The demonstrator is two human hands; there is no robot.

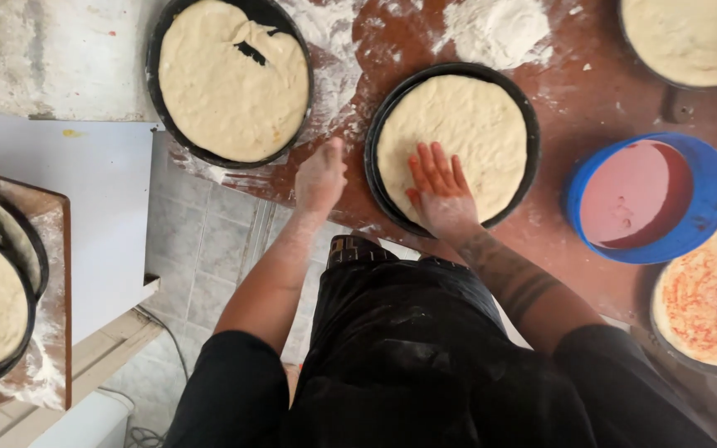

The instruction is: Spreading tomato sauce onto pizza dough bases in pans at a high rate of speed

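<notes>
A: While my right hand [440,192] lies flat on the dough [458,133], fingers [435,162] spread, the left hand [319,178] rests at the black pan [375,124] rim, fingers curled; can't tell if gripping.

B: Counter?

A: Reddish-brown counter [591,99], floury. Flour heap [495,29] beyond the pan, blue tub [711,199] to my right, second dough pan [234,79] to my left. Grey tiled floor [201,249] below.
</notes>
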